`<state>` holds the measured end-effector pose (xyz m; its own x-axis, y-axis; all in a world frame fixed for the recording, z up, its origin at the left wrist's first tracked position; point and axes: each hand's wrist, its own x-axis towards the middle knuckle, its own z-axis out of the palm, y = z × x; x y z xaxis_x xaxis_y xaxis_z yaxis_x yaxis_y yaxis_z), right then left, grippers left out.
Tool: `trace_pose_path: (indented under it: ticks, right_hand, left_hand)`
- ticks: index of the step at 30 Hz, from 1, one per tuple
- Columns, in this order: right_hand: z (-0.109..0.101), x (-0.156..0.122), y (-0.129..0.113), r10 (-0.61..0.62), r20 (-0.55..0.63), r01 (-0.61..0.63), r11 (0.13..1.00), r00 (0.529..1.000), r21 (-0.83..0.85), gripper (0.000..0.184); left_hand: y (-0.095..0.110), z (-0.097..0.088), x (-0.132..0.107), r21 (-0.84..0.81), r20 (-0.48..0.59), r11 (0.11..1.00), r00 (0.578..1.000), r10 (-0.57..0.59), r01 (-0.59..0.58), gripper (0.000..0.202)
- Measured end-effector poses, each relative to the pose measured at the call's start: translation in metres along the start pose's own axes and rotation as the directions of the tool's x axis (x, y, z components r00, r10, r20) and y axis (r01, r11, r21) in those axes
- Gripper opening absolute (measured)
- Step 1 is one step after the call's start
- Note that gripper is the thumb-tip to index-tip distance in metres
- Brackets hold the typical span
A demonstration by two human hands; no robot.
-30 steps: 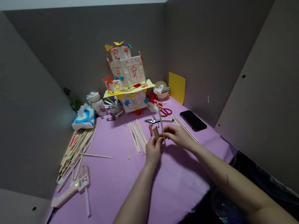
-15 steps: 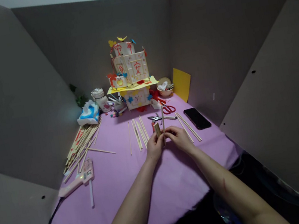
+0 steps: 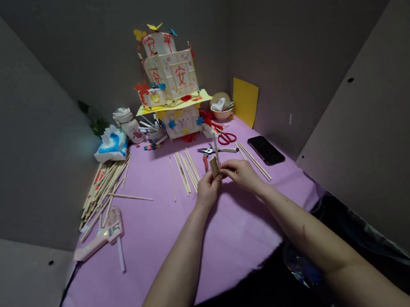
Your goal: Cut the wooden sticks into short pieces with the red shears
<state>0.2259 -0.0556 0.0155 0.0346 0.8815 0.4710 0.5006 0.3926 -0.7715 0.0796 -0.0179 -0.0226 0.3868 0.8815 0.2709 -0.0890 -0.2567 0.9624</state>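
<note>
Head view: my left hand [image 3: 208,190] is closed around a bundle of short sticks [image 3: 213,165], their cut ends standing up above my thumb. The fingertips of my right hand [image 3: 245,175] are pinched together on a longer stick [image 3: 216,147], which I hold upright just beside the bundle; its lower end is lost among my fingers. My two hands nearly meet, over the middle of the purple cloth [image 3: 208,272].

Just beyond my knuckles lies a pair of hand cutters [image 3: 230,149], blades apart, and past that the red-handled scissors [image 3: 227,138]. To the left of my left hand is a loose row of sticks [image 3: 184,173], laid roughly side by side; to the right of my right hand are a few more sticks [image 3: 258,165], with a dark phone [image 3: 265,150] near them.

Further left a big heap of sticks [image 3: 107,185] fans out, and nearer me rests a pink glue gun [image 3: 97,244], a white glue stick [image 3: 121,255] jutting from it towards me.

At the back stands a tiered paper model [image 3: 178,82] with red characters. A jar [image 3: 131,129] and a tissue pack [image 3: 111,147] sit to its left, a bowl [image 3: 222,115] and a leaning yellow sheet [image 3: 247,102] to its right.
</note>
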Motion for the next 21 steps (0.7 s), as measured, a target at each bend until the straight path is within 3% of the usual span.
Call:
trace_pose_path:
  ticks: [6,12,21]
  right_hand:
    - [-0.001,-0.0006,-0.0001,0.051,0.03,-0.052,0.998,0.998,0.021,0.015]
    - [-0.0025,0.0007,-0.0014,-0.042,0.0,0.042,0.999,0.999,-0.021,0.013]
    - [-0.0011,0.001,-0.0046,0.007,-0.025,-0.006,0.999,1.0,0.041,0.011]
  left_hand:
    - [0.0023,-0.0012,0.0008,0.115,0.0,0.993,1.0,-0.017,0.017,0.027]
    - [-0.0031,-0.0027,0.0011,0.22,-0.021,0.975,1.0,-0.02,0.024,0.023]
    - [-0.0025,-0.0014,-0.0002,0.194,-0.01,0.981,1.0,-0.016,0.018,0.025]
